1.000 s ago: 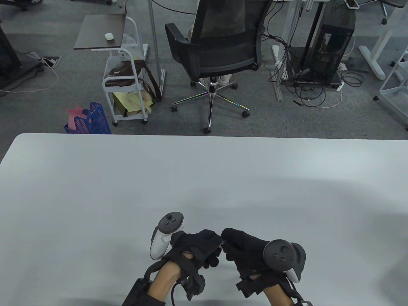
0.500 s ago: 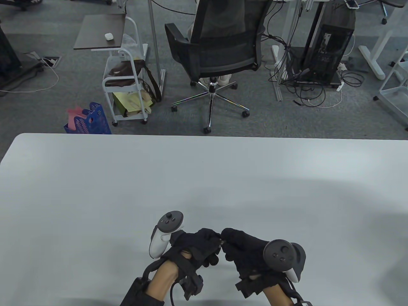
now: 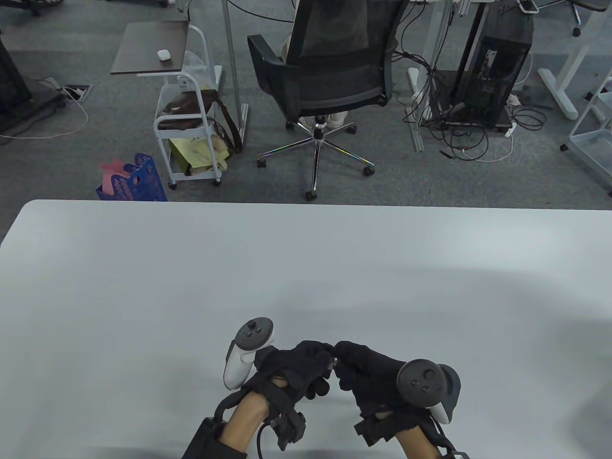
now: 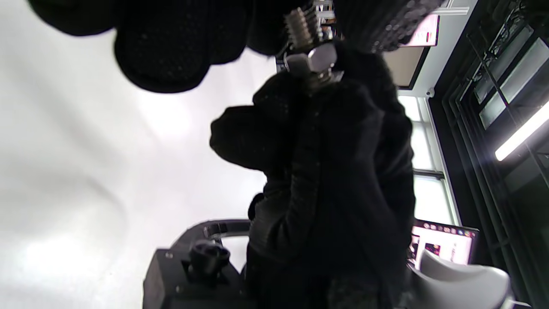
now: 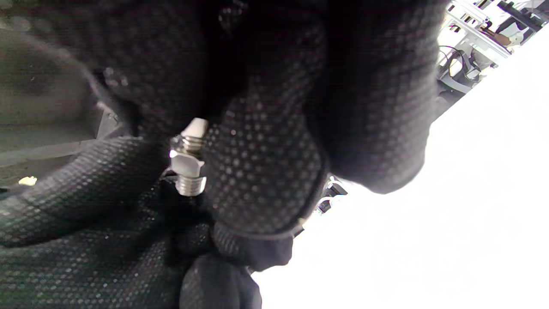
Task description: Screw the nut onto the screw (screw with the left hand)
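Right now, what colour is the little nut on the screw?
Shiny silver-grey metal, same as the screw. The nut shows best in the right wrist view.

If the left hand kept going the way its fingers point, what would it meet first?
The left hand points at the right hand. Its fingers already meet the nut on the screw; beyond that, likely the right fingers.

You see a silver hex nut [image 5: 185, 164] sitting partway along the threaded screw [image 5: 191, 185], with bare thread showing on both sides of it. Both are bright metal, raised off the worktop [image 3: 306, 267] between your gloved fingertips [image 5: 257, 171].
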`<state>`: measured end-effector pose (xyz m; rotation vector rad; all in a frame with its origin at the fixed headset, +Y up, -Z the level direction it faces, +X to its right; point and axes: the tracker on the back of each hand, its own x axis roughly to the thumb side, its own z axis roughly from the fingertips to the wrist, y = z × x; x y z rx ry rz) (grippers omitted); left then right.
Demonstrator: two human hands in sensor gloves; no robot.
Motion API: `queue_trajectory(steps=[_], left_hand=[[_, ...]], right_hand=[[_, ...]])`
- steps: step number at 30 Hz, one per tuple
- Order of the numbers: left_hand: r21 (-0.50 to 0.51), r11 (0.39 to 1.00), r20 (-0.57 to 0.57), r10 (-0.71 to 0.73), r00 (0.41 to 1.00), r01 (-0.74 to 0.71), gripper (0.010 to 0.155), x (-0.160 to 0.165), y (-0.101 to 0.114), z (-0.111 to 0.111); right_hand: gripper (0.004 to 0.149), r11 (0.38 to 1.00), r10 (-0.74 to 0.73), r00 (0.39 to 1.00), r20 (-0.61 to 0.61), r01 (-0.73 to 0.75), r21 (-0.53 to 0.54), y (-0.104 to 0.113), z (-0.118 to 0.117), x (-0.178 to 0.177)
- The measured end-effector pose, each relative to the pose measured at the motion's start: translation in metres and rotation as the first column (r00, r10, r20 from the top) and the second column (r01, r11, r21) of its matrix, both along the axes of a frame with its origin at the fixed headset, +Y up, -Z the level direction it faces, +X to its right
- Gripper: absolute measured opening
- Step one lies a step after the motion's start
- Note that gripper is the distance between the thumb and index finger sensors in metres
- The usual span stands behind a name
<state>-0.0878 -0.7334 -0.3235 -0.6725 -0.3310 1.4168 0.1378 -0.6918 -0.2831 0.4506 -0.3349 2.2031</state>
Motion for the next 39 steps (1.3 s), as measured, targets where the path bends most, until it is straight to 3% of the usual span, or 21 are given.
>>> queue_trajectory(steps=[6,12,14,18,21,23,29,34,39], left_hand=[[0.013,1.0,0.048,-0.019,0.999,0.018,0.055,0.0021,0.0021,-0.0011],[-0.011,1.0,0.006,0.008,1.0,-0.008,0.066,0.0014,-0.0021,0.0005],[0.006,1.0,0.003,-0.012,1.0,0.012,0.058,0.0018,-0.0021,-0.0003],[0.019,1.0,0.037,-0.012,0.999,0.011,0.055,0.0023,0.0022,-0.0003],[0.005,1.0,0.058,0.024,0.998,-0.025,0.06,0.0026,0.0008,-0.0002],[-0.003,1.0,0.014,0.019,1.0,-0.019,0.066,0.0016,-0.0001,0.0011],[0.019,1.0,0.037,-0.01,0.999,0.009,0.055,0.0022,0.0027,-0.0006],[0.002,1.0,0.017,0.0,1.0,0.0,0.066,0.0016,-0.0004,0.0003],[0.047,0.998,0.029,-0.036,0.999,0.035,0.054,0.0029,0.0034,-0.0012]], right_hand=[[0.045,0.999,0.037,0.999,-0.005,-0.037,0.008,0.0006,0.0006,-0.0022],[0.045,1.0,-0.011,1.0,0.0,0.011,-0.004,0.0008,0.0003,0.0004],[0.045,1.0,0.0,1.0,0.001,0.0,-0.003,0.0007,0.0004,-0.0005],[0.045,0.999,0.038,0.999,0.006,-0.038,0.02,0.0022,0.0015,-0.0019],[0.045,1.0,0.007,1.0,0.007,-0.007,0.014,0.0028,0.0013,-0.0006],[0.045,1.0,0.001,1.0,0.005,-0.001,0.006,0.0019,0.001,-0.0001],[0.045,1.0,0.015,1.0,0.002,-0.015,0.007,0.0015,0.0011,-0.0017],[0.043,1.0,-0.009,1.0,0.001,0.009,-0.001,0.0013,0.0005,-0.0001],[0.042,1.0,-0.009,1.0,0.001,0.009,-0.009,-0.0004,0.0005,-0.0015]])
